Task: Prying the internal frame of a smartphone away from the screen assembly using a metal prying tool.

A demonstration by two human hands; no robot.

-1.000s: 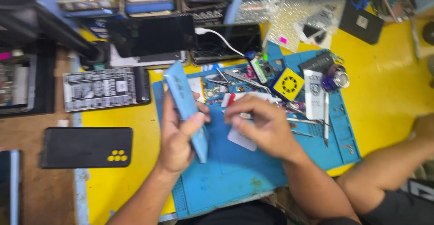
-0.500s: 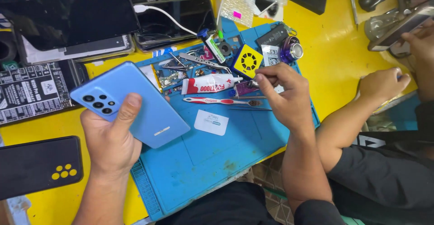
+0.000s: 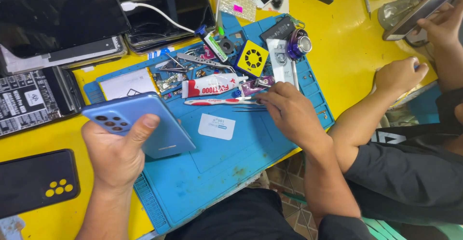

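My left hand (image 3: pixel 118 155) grips a light blue phone (image 3: pixel 144 122) with its back and camera cluster facing up, held over the left part of a blue work mat (image 3: pixel 226 167). My right hand (image 3: pixel 289 112) lies palm down on the mat. Its fingertips touch the near ends of a red and white toothbrush (image 3: pixel 217 101) and thin tweezers (image 3: pixel 248 109). Whether the fingers pinch either one is hidden. A white sticker (image 3: pixel 217 126) lies on the mat between my hands. A red and white glue tube (image 3: pixel 212 85) lies just beyond the toothbrush.
Small tools, a yellow square part (image 3: pixel 252 58) and a purple round piece (image 3: pixel 299 45) crowd the mat's far end. Dark phones (image 3: pixel 62 13) and a black case (image 3: pixel 36 182) lie on the yellow table (image 3: pixel 347 37). At right, a co-worker's fist (image 3: pixel 400 76) rests on the table.
My right hand has come down from the tools at the mat's far end to the toothbrush and tweezers. My left hand still holds the blue phone, now a little nearer to me.
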